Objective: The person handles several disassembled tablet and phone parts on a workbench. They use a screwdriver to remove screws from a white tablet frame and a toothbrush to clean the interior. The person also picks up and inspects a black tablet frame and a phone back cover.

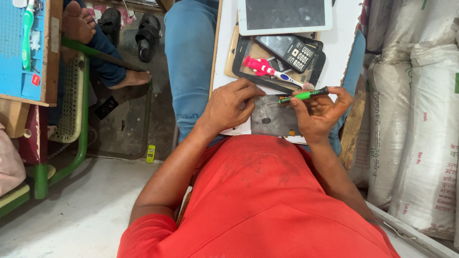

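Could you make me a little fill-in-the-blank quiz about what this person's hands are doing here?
1. The right hand holds a screwdriver with a ____ handle.
2. The left hand steadies a flat grey ____.
3. The toothbrush has a ____ handle.
4. The person wears a ____ shirt.

Missing words: green; device; pink; red

A phone back panel [275,117] lies on the surface [224,71] between the left hand [229,106] and the right hand [321,113], which holds a screwdriver [301,96] over it. Behind lie a toothbrush [270,71] on stacked phone parts [291,50], then a tablet [284,15]. Sacks [416,119] stand right; a chair [71,110] stands left.
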